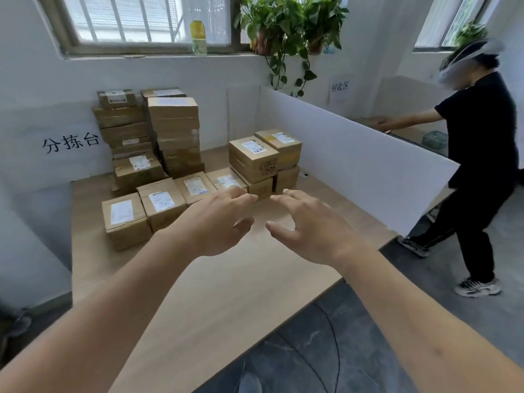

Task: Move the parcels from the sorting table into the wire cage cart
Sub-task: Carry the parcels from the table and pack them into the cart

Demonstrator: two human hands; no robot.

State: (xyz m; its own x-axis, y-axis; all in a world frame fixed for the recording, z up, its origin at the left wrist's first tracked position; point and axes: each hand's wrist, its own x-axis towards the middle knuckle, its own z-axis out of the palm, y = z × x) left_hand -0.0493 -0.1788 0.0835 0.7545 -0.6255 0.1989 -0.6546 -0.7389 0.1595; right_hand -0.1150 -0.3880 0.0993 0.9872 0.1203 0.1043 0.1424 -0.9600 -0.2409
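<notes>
Step in hand: reach for a pickup. Left hand (218, 222) and right hand (312, 225) hover above the tabletop (226, 293), fingers spread, each grip empty. Parcels (252, 158) sit on the tabletop just beyond the fingertips, more stacked behind. Cart not in view. Next move likely calls for closing both hands on the nearest box's sides.

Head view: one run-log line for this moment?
phase: reach | left hand: open, empty | right hand: open, empty | parcels: on sorting table | cart: unseen
</notes>
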